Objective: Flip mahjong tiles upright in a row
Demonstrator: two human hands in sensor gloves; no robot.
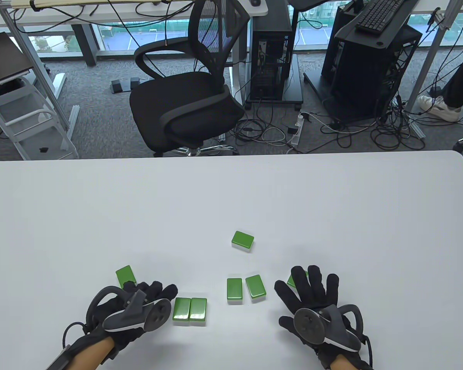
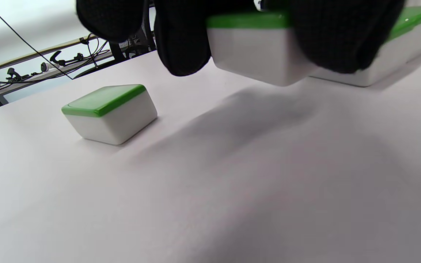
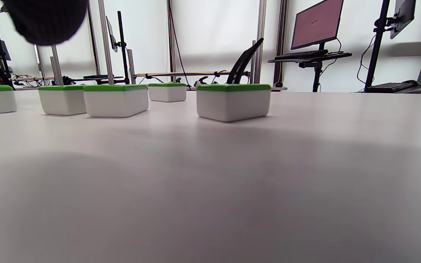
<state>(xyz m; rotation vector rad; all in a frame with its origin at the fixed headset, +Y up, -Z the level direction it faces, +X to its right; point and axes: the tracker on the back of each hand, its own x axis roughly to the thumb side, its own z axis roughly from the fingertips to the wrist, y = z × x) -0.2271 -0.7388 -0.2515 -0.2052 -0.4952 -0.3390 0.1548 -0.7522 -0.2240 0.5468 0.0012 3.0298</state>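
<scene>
Several green-backed mahjong tiles lie face down on the white table (image 1: 231,192). My left hand (image 1: 156,295) is at the left end of a side-by-side pair. In the left wrist view its fingers (image 2: 342,36) pinch the nearer tile (image 2: 254,54) of that pair (image 1: 181,309); the second tile (image 1: 198,309) touches it. My right hand (image 1: 308,287) is open with fingers spread, partly covering one tile (image 1: 293,280). Two more tiles (image 1: 234,289) (image 1: 256,286) lie between the hands. In the right wrist view only one fingertip (image 3: 46,22) shows.
A lone tile (image 1: 242,239) lies farther out, and another (image 1: 126,276) lies left of my left hand, also seen in the left wrist view (image 2: 110,111). A black office chair (image 1: 185,100) stands beyond the table's far edge.
</scene>
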